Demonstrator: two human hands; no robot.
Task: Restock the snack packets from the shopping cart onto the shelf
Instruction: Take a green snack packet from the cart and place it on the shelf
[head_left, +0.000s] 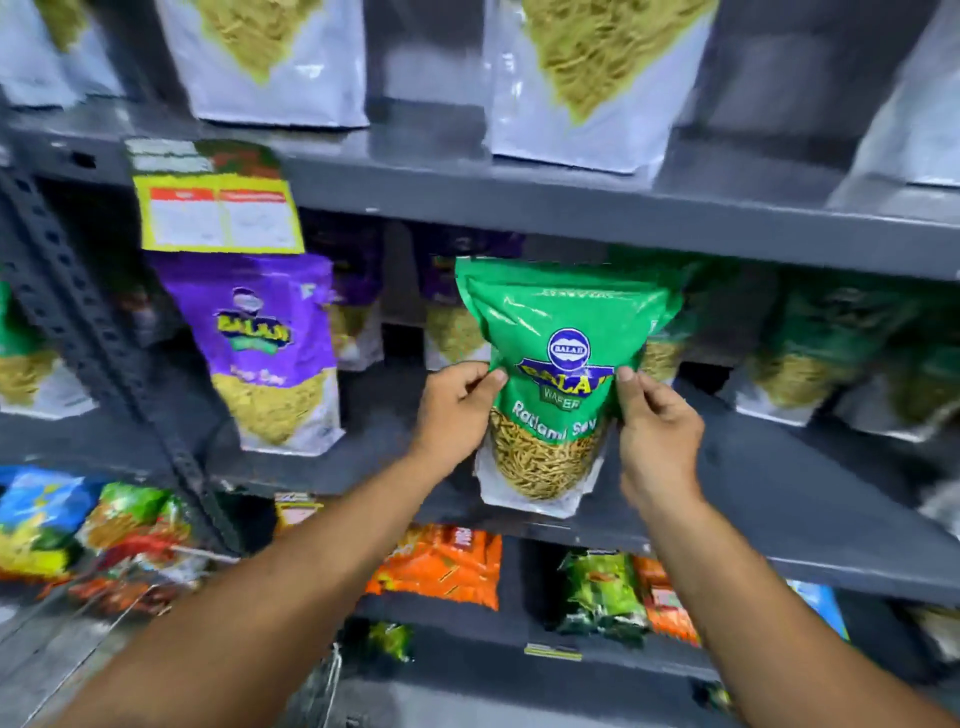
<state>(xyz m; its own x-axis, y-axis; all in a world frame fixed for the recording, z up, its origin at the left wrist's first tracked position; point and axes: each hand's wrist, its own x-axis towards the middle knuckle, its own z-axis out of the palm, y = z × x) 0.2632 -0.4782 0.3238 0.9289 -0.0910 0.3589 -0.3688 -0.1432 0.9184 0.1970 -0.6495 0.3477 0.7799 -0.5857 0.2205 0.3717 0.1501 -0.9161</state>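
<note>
A green snack packet (561, 332) with a clear window of yellow sev stands upright at the front edge of the grey middle shelf (810, 499). My left hand (454, 410) grips its left side. My right hand (655, 422) grips its right side, thumb on the front. More green packets (831, 353) stand to the right on the same shelf. A purple packet (270, 353) stands to the left. The wire shopping cart (57, 634) shows at the lower left, blurred, with colourful packets (124, 530) in it.
The upper shelf (519, 182) carries white packets (587, 78) of sev. A yellow-backed packet (218, 208) leans above the purple one. The lower shelf holds orange packets (441, 566) and green packets (602, 592). A perforated grey upright (93, 332) slants down the left side.
</note>
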